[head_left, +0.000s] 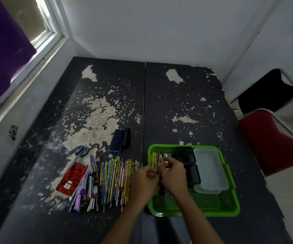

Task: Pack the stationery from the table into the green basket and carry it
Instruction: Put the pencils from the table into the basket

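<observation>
Hands first: my left hand [145,178] and right hand [173,176] meet at the near-left edge of the green perforated plastic basket [230,206], fingers pinched on a few thin patterned pencils, count unclear in the blur. I judge packing is midway; next comes laying these inside it. Left of the basket, the row of colourful pencils [117,180], red notebook [72,178] and scissors [81,150] wait on the table [186,106].

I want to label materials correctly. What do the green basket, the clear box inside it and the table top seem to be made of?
Green basket: moulded plastic, judging by its perforated lattice floor and smooth, slightly glossy rim.
Clear box: translucent plastic, see-through with rounded corners.
Table top: probably board under a dark coating, which has flaked off to pale patches.
</observation>
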Action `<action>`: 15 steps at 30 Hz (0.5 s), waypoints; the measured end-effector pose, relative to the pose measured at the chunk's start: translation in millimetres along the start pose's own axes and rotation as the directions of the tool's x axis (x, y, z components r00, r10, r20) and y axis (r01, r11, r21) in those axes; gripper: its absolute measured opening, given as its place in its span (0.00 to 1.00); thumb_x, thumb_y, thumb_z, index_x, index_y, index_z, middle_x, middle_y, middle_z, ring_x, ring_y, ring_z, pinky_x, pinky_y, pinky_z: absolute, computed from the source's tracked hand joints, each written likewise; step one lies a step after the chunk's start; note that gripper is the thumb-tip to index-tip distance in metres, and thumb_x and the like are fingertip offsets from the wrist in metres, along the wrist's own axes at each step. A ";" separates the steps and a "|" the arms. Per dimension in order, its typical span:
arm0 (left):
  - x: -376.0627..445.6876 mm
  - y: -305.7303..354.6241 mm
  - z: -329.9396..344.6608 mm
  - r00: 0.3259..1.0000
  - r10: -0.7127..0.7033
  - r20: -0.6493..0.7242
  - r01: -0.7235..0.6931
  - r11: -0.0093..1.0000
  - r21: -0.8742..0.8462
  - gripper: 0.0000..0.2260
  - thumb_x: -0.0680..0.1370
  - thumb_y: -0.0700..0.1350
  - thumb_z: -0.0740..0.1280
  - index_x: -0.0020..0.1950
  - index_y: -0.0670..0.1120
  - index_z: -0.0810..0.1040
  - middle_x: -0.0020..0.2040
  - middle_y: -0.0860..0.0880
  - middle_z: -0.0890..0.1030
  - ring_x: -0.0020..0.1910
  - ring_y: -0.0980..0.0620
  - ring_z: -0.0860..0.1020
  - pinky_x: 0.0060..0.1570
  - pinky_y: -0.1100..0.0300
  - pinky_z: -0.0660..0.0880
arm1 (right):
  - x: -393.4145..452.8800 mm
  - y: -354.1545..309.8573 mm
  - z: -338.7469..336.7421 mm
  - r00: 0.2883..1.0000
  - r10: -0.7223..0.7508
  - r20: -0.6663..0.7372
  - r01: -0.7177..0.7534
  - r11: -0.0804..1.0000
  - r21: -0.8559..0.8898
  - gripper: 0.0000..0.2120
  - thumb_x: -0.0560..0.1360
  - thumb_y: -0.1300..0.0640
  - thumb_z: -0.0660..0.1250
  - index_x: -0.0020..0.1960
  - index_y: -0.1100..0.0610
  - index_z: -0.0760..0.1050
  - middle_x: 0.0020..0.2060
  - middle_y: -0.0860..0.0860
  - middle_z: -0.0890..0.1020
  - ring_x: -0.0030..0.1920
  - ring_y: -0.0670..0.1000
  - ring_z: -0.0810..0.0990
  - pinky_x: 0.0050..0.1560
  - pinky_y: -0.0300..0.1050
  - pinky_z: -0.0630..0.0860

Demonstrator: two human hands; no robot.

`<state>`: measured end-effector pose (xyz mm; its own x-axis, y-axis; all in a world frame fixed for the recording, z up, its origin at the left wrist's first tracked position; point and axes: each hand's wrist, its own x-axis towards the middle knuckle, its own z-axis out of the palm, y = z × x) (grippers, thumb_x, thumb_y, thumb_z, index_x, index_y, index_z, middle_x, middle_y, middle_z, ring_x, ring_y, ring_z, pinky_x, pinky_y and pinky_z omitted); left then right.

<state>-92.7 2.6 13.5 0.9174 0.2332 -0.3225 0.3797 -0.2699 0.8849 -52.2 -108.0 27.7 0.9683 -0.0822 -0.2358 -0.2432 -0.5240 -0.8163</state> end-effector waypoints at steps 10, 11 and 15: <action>1.1 -74.2 -31.3 0.961 -0.066 -0.269 0.124 0.971 0.206 0.07 0.79 0.45 0.70 0.56 0.48 0.80 0.53 0.51 0.82 0.47 0.56 0.79 0.42 0.68 0.70 | 53.6 -5.8 0.1 0.963 -0.031 0.267 0.208 0.716 -0.666 0.05 0.78 0.66 0.59 0.48 0.60 0.73 0.49 0.62 0.80 0.50 0.64 0.81 0.48 0.56 0.80; -0.3 -85.4 -34.6 0.961 -0.087 -0.264 0.154 0.958 0.242 0.10 0.79 0.46 0.70 0.59 0.47 0.79 0.55 0.50 0.79 0.49 0.54 0.78 0.45 0.65 0.71 | 59.0 -7.9 1.2 0.956 -0.018 0.292 0.224 0.687 -0.691 0.05 0.78 0.67 0.60 0.50 0.61 0.74 0.51 0.62 0.80 0.52 0.63 0.81 0.49 0.56 0.79; -9.5 -110.0 -45.9 0.959 -0.127 -0.253 0.214 0.910 0.355 0.10 0.80 0.44 0.68 0.60 0.46 0.77 0.57 0.48 0.76 0.49 0.54 0.74 0.47 0.60 0.70 | 69.1 -7.2 4.6 0.944 0.029 0.328 0.231 0.648 -0.726 0.07 0.78 0.67 0.60 0.53 0.63 0.75 0.53 0.62 0.80 0.54 0.63 0.81 0.52 0.56 0.80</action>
<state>-148.7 72.9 -65.4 0.8016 0.4945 -0.3362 0.5840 -0.5271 0.6173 16.2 -106.0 14.9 0.8889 0.1846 -0.4193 0.1075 -0.9737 -0.2009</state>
